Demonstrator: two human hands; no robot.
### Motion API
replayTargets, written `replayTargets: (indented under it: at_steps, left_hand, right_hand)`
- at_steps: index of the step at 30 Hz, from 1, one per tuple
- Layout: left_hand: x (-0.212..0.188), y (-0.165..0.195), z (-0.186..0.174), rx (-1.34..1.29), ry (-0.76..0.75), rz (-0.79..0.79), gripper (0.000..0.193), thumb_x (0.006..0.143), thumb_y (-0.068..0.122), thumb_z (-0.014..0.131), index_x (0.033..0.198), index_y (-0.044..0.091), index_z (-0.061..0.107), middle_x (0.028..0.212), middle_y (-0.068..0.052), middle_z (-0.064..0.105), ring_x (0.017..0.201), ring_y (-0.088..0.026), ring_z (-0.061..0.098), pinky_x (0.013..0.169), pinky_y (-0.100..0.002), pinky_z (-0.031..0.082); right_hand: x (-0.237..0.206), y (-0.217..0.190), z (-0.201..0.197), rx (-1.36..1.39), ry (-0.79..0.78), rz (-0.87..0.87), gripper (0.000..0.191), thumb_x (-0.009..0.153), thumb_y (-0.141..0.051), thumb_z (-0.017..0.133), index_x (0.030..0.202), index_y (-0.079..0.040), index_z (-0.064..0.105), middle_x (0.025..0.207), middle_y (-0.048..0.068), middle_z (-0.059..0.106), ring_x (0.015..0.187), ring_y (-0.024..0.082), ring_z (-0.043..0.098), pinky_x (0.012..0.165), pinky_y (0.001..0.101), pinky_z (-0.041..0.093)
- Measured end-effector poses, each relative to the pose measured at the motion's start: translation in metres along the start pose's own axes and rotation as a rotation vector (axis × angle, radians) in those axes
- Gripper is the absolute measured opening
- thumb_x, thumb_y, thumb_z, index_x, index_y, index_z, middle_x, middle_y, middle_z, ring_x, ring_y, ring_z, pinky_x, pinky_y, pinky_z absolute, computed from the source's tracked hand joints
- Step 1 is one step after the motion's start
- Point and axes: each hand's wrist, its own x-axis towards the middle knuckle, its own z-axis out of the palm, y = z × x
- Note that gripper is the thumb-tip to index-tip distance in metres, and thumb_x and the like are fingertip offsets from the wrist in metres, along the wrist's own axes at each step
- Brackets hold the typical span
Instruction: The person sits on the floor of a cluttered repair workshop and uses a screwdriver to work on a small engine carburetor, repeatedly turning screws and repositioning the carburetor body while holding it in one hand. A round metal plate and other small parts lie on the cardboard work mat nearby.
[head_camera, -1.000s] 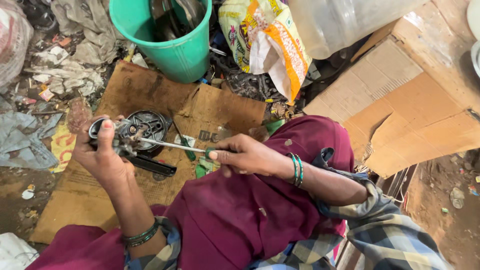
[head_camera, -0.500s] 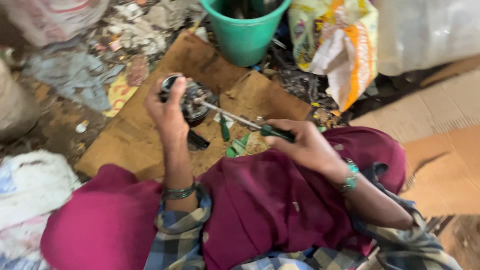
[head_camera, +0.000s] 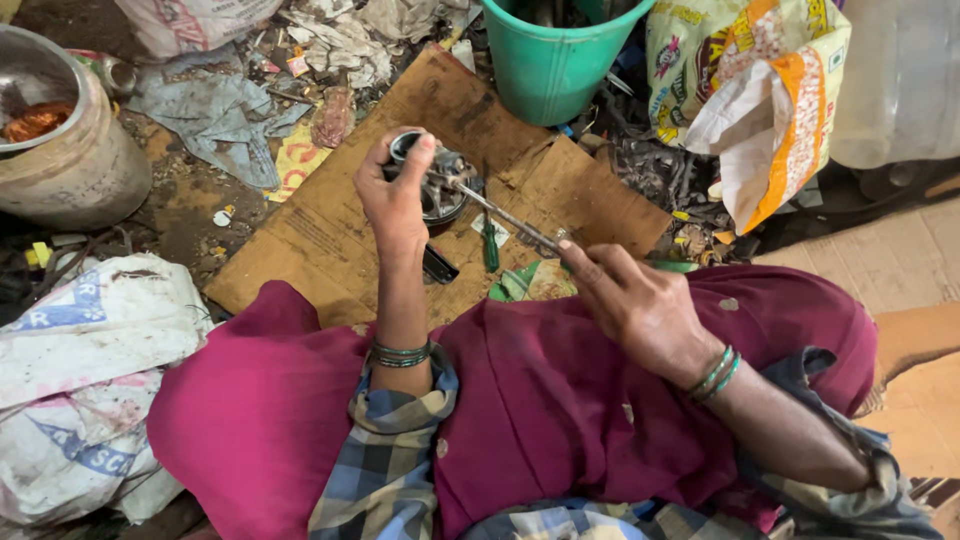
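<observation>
My left hand (head_camera: 395, 200) grips a small round metal part (head_camera: 432, 172), dark and greasy, held above a flat piece of cardboard (head_camera: 330, 235). My right hand (head_camera: 635, 300) holds a screwdriver (head_camera: 505, 216) with a green handle; its metal shaft runs up and left, and the tip sits in the metal part. Both wrists wear green bangles. A magenta cloth (head_camera: 560, 400) covers my lap below the hands. A second green-handled tool (head_camera: 490, 245) and a dark piece (head_camera: 438, 265) lie on the cardboard under the shaft.
A green plastic bucket (head_camera: 555, 65) stands behind the cardboard. A yellow and white printed bag (head_camera: 750, 100) lies at the right rear. A metal pot (head_camera: 65, 150) sits at the far left, white sacks (head_camera: 85, 380) at lower left. Rags and scrap litter the ground; more cardboard (head_camera: 900, 280) at right.
The view has swung so the hands sit more central. Both hands keep their hold; the screwdriver stays engaged with the metal part, with the right hand now lower and further right.
</observation>
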Motion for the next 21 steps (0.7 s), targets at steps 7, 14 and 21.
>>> replayTargets:
  at_steps: [7, 14, 21]
  left_hand:
    - [-0.003, 0.011, 0.005, -0.039, -0.029, 0.037, 0.016, 0.093, 0.007, 0.080, 0.105, 0.000, 0.073, 0.094, -0.004, 0.074, 0.086, -0.011, 0.068, 0.083, -0.026, 0.055]
    - [-0.004, 0.010, 0.006, 0.090, -0.070, 0.061, 0.018, 0.091, 0.008, 0.082, 0.105, 0.000, 0.073, 0.094, 0.001, 0.070, 0.084, -0.007, 0.063, 0.079, -0.024, 0.051]
    - [-0.003, 0.006, 0.005, 0.083, -0.060, 0.059, 0.017, 0.092, 0.006, 0.082, 0.104, -0.001, 0.073, 0.095, 0.000, 0.069, 0.086, -0.008, 0.062, 0.080, -0.024, 0.051]
  right_hand:
    - [-0.003, 0.016, -0.001, 1.210, -0.019, 0.613, 0.045, 0.099, -0.023, 0.067, 0.140, -0.006, 0.060, 0.102, 0.003, 0.066, 0.076, 0.008, 0.062, 0.059, 0.0227, 0.048]
    - [-0.011, 0.027, 0.022, 1.360, -0.367, 0.863, 0.040, 0.114, -0.034, 0.060, 0.106, 0.006, 0.060, 0.075, 0.004, 0.062, 0.051, 0.007, 0.045, 0.041, 0.0218, 0.033]
    - [-0.010, 0.010, 0.014, 0.222, 0.150, 0.108, 0.036, 0.102, -0.026, 0.070, 0.132, -0.009, 0.061, 0.091, 0.008, 0.069, 0.073, 0.015, 0.068, 0.062, 0.0293, 0.054]
